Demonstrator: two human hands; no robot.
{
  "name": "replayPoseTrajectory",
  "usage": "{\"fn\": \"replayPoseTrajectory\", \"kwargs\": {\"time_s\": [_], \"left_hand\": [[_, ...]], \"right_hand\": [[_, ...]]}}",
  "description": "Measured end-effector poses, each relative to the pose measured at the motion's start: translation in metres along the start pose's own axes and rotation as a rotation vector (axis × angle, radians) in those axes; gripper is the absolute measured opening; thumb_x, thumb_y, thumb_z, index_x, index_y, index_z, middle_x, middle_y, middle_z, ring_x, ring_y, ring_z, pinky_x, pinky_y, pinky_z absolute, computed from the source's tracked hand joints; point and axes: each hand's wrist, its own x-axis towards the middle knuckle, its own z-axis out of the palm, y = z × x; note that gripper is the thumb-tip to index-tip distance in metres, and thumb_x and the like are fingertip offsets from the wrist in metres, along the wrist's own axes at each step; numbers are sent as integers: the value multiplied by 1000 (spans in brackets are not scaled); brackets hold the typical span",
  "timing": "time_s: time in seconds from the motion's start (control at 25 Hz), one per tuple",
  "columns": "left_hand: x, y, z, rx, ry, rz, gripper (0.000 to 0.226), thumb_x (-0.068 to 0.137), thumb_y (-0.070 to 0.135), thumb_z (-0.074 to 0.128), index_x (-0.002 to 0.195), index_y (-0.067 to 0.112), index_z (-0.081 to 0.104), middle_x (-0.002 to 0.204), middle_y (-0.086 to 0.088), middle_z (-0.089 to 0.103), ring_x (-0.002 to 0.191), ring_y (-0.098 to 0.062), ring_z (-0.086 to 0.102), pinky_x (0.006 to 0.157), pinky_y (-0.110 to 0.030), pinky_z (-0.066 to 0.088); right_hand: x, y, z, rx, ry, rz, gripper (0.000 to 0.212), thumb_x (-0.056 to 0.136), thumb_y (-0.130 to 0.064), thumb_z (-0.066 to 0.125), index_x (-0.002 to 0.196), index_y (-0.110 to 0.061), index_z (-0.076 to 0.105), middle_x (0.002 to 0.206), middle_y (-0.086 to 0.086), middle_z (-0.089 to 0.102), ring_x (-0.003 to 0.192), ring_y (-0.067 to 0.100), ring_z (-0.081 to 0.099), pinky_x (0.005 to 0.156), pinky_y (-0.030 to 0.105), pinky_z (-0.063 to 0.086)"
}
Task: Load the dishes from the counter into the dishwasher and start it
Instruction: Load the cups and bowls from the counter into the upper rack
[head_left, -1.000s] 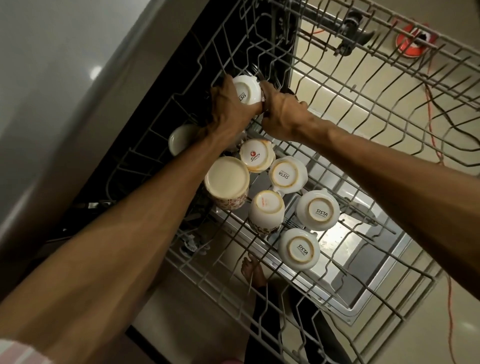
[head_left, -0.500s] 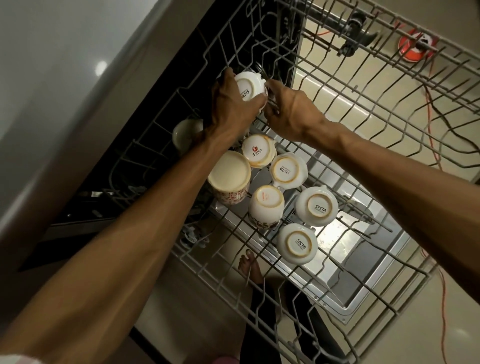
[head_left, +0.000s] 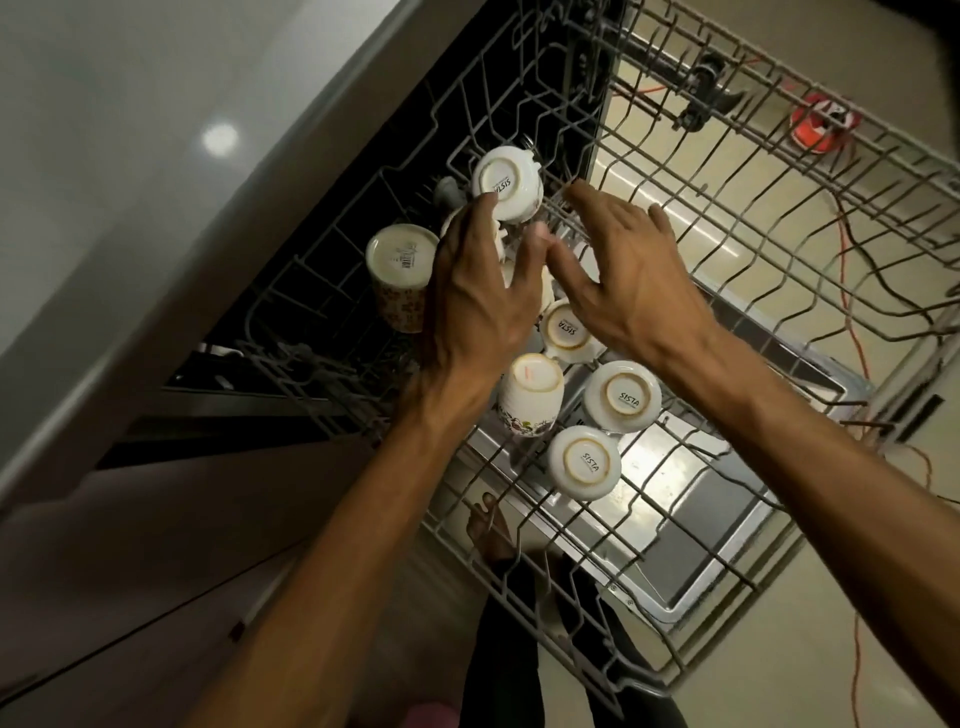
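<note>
The pulled-out upper dishwasher rack (head_left: 737, 171) holds several upside-down white cups. One white cup (head_left: 506, 183) sits at the rack's far end, free of both hands. My left hand (head_left: 480, 291) hovers just below it with spread, relaxed fingers and holds nothing. My right hand (head_left: 631, 270) is beside it, fingers spread over the wires, also holding nothing. A floral mug (head_left: 400, 273) stands to the left. More cups (head_left: 621, 396) (head_left: 583, 461) and a floral cup (head_left: 531, 395) sit nearer me; others are partly hidden under my hands.
The open dishwasher door (head_left: 691, 525) lies below the rack. The counter front (head_left: 171, 270) runs along the left. An orange cable (head_left: 847, 291) and an orange reel (head_left: 823, 127) lie on the floor at right. My foot (head_left: 488, 530) shows under the rack.
Both hands have let go of the far white cup and drawn back toward me with fingers spread. The cup stays in the rack.
</note>
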Motion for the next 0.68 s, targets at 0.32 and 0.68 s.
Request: {"fn": "replayPoseTrajectory", "kwargs": {"time_s": [0.32, 0.68], "left_hand": [[-53, 50, -52, -74, -26, -43, 52, 105, 37, 35, 146, 4, 37, 149, -12, 42, 138, -16, 39, 110, -26, 36], [-112, 99, -111, -191, 87, -145, 58, 101, 43, 28, 148, 10, 36, 152, -7, 39, 141, -15, 35, 111, -36, 39]], "right_hand": [[-63, -39, -40, 51, 28, -12, 60, 103, -53, 27, 151, -17, 31, 157, 2, 33, 146, 17, 26, 120, 54, 15], [-125, -104, -96, 151, 88, -62, 56, 102, -49, 34, 149, -19, 35, 156, -2, 35, 146, 10, 26, 118, 53, 22]]}}
